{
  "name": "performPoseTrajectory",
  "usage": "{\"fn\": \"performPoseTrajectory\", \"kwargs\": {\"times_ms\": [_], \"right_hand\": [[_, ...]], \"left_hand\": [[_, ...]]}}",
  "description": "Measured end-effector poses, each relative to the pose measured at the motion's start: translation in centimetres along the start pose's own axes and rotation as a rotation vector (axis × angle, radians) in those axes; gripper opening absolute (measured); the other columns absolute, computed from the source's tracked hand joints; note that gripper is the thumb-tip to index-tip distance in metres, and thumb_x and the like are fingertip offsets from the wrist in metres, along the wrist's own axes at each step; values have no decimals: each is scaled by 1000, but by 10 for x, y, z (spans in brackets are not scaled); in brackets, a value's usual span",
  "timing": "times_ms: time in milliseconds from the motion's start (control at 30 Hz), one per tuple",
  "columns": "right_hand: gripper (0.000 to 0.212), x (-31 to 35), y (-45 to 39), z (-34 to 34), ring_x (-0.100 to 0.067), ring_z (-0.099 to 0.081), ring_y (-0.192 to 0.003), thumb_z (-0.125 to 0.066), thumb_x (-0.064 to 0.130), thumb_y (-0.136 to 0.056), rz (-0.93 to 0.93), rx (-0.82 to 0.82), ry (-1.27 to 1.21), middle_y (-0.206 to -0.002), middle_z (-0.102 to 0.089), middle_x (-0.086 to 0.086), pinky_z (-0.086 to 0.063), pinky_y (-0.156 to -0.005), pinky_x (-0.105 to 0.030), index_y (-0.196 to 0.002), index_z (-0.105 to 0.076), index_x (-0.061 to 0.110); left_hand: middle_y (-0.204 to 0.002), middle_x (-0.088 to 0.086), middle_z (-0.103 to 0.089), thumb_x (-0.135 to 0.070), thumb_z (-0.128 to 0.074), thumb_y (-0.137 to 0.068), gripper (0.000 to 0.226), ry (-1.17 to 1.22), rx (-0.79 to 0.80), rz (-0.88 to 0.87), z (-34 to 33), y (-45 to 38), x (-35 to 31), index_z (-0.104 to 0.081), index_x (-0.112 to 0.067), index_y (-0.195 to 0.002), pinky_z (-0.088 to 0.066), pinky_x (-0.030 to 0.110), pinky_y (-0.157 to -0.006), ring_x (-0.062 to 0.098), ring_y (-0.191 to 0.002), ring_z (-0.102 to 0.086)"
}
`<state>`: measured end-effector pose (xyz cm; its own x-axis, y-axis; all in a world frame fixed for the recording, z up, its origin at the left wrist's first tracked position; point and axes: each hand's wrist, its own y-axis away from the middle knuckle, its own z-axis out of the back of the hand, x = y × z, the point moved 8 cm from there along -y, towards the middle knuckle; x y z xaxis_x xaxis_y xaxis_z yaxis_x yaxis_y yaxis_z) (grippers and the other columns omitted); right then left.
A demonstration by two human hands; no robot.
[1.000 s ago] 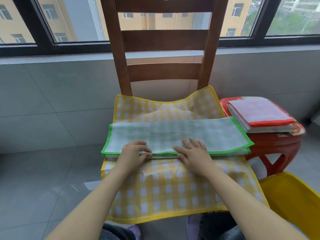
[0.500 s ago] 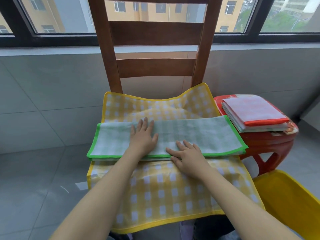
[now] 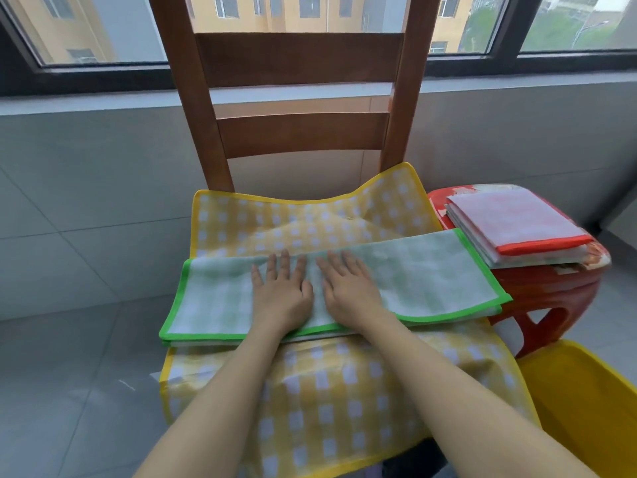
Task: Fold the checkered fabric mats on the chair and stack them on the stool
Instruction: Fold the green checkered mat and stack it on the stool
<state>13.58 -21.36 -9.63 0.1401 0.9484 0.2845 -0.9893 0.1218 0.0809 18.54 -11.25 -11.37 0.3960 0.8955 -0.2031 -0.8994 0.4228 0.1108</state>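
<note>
A wooden chair (image 3: 296, 98) with a slatted back stands against a low grey tiled wall (image 3: 86, 188). Above the wall, behind the chair, runs a grey sill (image 3: 103, 101) and a window (image 3: 103, 29) with a dark frame. Through the window yellow buildings (image 3: 303, 12) and daylight are visible. Under the chair lies a grey tiled floor (image 3: 62, 391). Right of the chair, near the bottom, is a yellow plastic thing (image 3: 586, 408).

Both hands lie flat, side by side, on a folded green-edged mat (image 3: 413, 277): the left hand (image 3: 281, 294) and right hand (image 3: 350, 291) press its middle with straight fingers. It rests across a yellow checkered mat (image 3: 327, 401) draped over the wooden chair (image 3: 296, 60). On the red stool (image 3: 551, 294) beside it sits a folded red-edged mat (image 3: 517, 222). A yellow bin (image 3: 593, 401) stands at lower right.
</note>
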Motion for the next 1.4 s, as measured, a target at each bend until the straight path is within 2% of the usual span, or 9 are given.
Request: {"fn": "performPoseTrajectory", "kwargs": {"times_ms": [233,567,667,767,967,1100,1233,1333,1400], "right_hand": [[55,-61,-15,-2,-15,7,-146,-16,48,-97,-205,13,56,-159,0,9,5,-119,-38,-149,-4,35],[59,-120,-4,19,-21,9,-146,-12,49,-97,-403,-4,95,-159,5,-2,7,-118,-40,-150,-1,27],[53,-73,-17,20,-19,4,-147,-17,32,-101,-213,-69,43,-159,0,-3,5,-118,-35,-151,-3,21],[52,-14,-25,0,-14,0,-147,-21,27,-101,12,6,-94,-159,-4,0,2,-118,-31,-151,-7,21],[55,-7,-22,-17,-11,6,-146,-17,44,-99,16,25,56,-159,2,6,6,-118,-33,-150,-5,29],[54,-4,-21,-16,-11,6,-146,-17,43,-99,13,38,62,-159,2,7,6,-119,-32,-150,-4,30],[54,4,-23,-11,-15,3,-146,-20,33,-100,-33,30,75,-159,-1,1,3,-119,-33,-151,-7,21],[53,44,-30,-13,-15,-5,-146,-26,23,-99,81,0,21,-159,-10,-4,1,-117,-29,-149,-14,13],[53,65,-31,-24,-13,-3,-146,-25,30,-100,145,24,-29,-159,-9,1,1,-118,-30,-150,-12,19]], "left_hand": [[-159,0,13,-41,-14,-97,57,6,-17,-8,-3,-1,2,3,-33,-150,11,49,-117,20,-146,15],[-159,0,13,-44,-12,-96,57,12,-24,-9,-3,0,3,4,-33,-150,11,49,-117,20,-146,17],[-159,1,12,-43,-12,-96,57,12,-18,-3,-3,-1,2,3,-32,-150,11,50,-117,20,-146,15],[-159,1,11,-42,-14,-97,57,12,-5,11,-1,-2,2,1,-30,-151,12,49,-116,20,-146,13],[-160,-1,8,-43,-18,-97,60,36,-3,23,4,-1,22,0,-25,-151,10,44,-118,14,-147,10],[-160,1,5,-55,-18,-94,64,-4,-34,170,15,5,81,-4,-30,-151,7,46,-118,17,-147,10],[-160,3,7,-58,-18,-93,65,-4,-38,187,16,9,91,-4,-32,-151,7,51,-117,21,-147,11],[-160,3,7,-58,-17,-93,65,-9,-41,184,15,7,89,-4,-31,-151,7,53,-116,21,-147,12],[-160,3,8,-59,-18,-93,65,13,-37,178,15,6,91,-4,-31,-151,8,52,-116,20,-147,12]]}}
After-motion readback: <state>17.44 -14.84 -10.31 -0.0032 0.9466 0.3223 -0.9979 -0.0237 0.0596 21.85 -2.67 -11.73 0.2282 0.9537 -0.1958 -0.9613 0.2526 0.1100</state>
